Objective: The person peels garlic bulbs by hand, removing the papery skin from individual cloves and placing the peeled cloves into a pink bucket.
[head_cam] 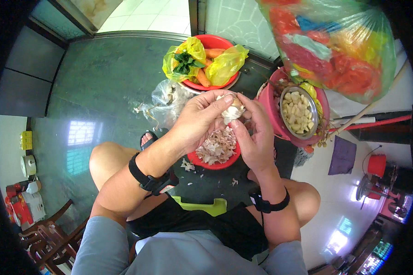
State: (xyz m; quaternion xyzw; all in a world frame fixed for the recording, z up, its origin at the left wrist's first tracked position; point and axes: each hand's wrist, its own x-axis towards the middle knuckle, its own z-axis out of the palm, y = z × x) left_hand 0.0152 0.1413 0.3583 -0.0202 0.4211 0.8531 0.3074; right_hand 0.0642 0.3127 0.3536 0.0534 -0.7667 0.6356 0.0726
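Between both my hands is a garlic bulb (234, 110), whitish with loose papery skin. My left hand (203, 115) grips it from the left, thumb on top. My right hand (258, 134) holds its right and lower side with thumb and fingers. Just below my hands, a red plastic basin (214, 166) on the floor holds a heap of garlic skins (217, 147). To the right, a metal bowl (314, 125) of peeled garlic cloves (297, 111) rests on top of a pink bucket (273, 110).
Beyond my hands, a red basin (217, 40) holds carrots (203, 78) and yellow plastic bags (227, 68). A clear plastic bag (165, 106) lies left of them. Upper right hangs a large bag of plastic bags (334, 51). Skin scraps (187, 165) dot the dark floor (99, 79).
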